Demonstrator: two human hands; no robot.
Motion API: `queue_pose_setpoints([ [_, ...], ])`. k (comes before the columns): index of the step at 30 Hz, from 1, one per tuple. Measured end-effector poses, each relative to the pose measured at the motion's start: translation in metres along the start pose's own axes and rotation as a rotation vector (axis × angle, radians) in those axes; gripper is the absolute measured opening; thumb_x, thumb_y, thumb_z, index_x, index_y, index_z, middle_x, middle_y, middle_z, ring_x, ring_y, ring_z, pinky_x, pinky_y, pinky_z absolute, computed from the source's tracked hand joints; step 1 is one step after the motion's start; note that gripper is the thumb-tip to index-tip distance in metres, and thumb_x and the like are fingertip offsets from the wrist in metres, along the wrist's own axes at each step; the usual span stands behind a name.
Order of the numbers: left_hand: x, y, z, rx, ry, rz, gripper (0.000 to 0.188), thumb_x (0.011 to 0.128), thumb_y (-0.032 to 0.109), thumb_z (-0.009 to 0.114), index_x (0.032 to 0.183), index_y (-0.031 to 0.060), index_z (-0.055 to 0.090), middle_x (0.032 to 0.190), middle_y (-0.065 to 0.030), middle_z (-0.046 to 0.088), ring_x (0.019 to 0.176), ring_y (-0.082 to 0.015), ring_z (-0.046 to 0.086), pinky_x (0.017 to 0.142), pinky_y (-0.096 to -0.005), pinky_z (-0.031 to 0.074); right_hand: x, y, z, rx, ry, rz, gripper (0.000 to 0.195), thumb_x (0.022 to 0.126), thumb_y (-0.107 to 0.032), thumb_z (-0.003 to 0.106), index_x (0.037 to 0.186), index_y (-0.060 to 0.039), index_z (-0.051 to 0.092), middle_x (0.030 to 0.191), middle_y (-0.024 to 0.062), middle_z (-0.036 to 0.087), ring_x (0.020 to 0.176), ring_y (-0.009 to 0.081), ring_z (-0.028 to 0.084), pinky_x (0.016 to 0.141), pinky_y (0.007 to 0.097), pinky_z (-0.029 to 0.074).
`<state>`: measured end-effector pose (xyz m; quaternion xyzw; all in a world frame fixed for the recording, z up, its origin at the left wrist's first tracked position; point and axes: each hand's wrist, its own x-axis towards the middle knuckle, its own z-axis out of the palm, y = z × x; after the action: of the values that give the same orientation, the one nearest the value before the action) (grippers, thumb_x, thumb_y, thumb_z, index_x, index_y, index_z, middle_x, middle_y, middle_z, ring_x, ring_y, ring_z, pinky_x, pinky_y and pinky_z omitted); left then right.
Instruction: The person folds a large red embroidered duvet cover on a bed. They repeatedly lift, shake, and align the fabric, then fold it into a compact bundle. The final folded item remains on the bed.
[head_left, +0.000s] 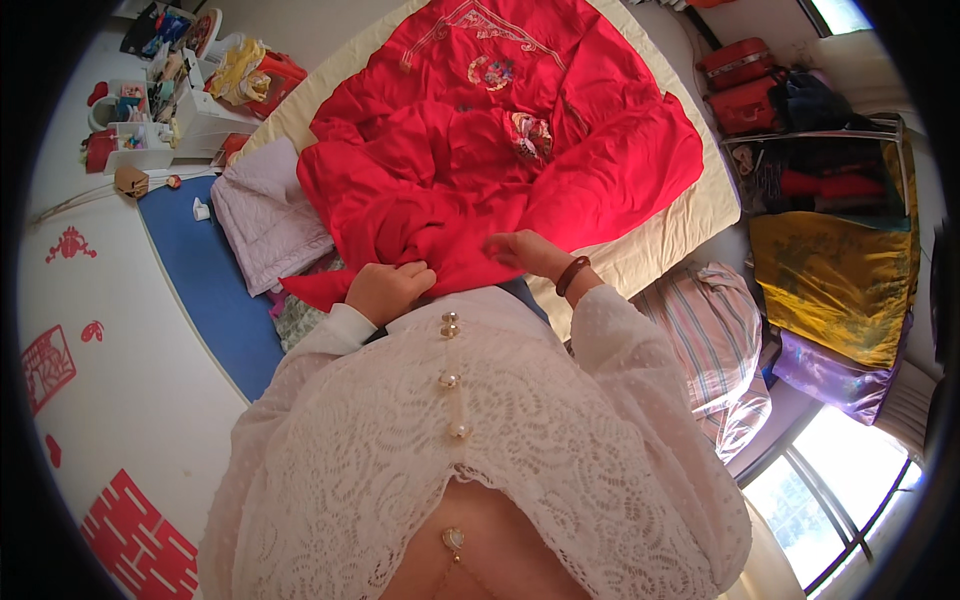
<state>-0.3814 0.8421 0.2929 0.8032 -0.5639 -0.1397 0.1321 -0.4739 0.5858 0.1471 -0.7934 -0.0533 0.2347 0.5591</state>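
Observation:
A red embroidered duvet cover (450, 172) lies rumpled across the bed, its near edge gathered in folds in front of me. Pale stitched borders and multicoloured embroidery (491, 73) show on its far part. My left hand (391, 289) is closed around the near edge, and a pointed red corner sticks out to its left. To the right, my right hand (532, 255), with a dark bracelet at the wrist, is over the near red cloth. Its fingertips are blurred, so whether they pinch the fabric is unclear.
Under the cover is a cream bed sheet (645, 259). A folded pale quilted cloth (259, 214) lies at the left, near a blue panel (206, 277). At right are a striped fabric bundle (705, 330) and a rack hung with a mustard cloth (832, 285). Red suitcases (739, 82) stand farther back.

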Motion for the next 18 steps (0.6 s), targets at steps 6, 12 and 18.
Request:
queue_pose_setpoints([
  [6, -0.004, -0.001, 0.002, -0.012, -0.031, -0.031, 0.020, 0.068, 0.020, 0.064, 0.077, 0.0122, 0.048, 0.075, -0.0047, 0.053, 0.055, -0.0255, 0.057, 0.045, -0.0375, 0.043, 0.001, 0.013, 0.024, -0.053, 0.031, -0.019, 0.022, 0.080, -0.013, 0.060, 0.101, -0.0099, 0.060, 0.082, 0.0123, 0.064, 0.079, 0.0308, 0.061, 0.072, 0.0362, 0.048],
  [12, -0.006, 0.000, -0.002, -0.002, -0.019, -0.034, 0.019, 0.067, 0.020, 0.063, 0.077, 0.0125, 0.049, 0.074, -0.0041, 0.053, 0.055, -0.0251, 0.057, 0.044, -0.0369, 0.043, 0.015, 0.016, 0.047, 0.087, 0.276, -0.222, 0.021, 0.078, 0.004, 0.054, 0.097, -0.0017, 0.061, 0.090, 0.0120, 0.065, 0.085, 0.0220, 0.062, 0.077, 0.0294, 0.047],
  [18, -0.008, 0.003, 0.000, 0.026, -0.006, -0.016, 0.013, 0.072, 0.021, 0.058, 0.077, 0.0129, 0.048, 0.072, -0.0038, 0.053, 0.052, -0.0237, 0.057, 0.042, -0.0363, 0.042, 0.008, 0.018, 0.061, 0.097, -0.118, -0.010, 0.026, 0.080, -0.001, 0.052, 0.104, -0.0031, 0.062, 0.097, 0.0146, 0.064, 0.090, 0.0239, 0.061, 0.081, 0.0318, 0.047],
])
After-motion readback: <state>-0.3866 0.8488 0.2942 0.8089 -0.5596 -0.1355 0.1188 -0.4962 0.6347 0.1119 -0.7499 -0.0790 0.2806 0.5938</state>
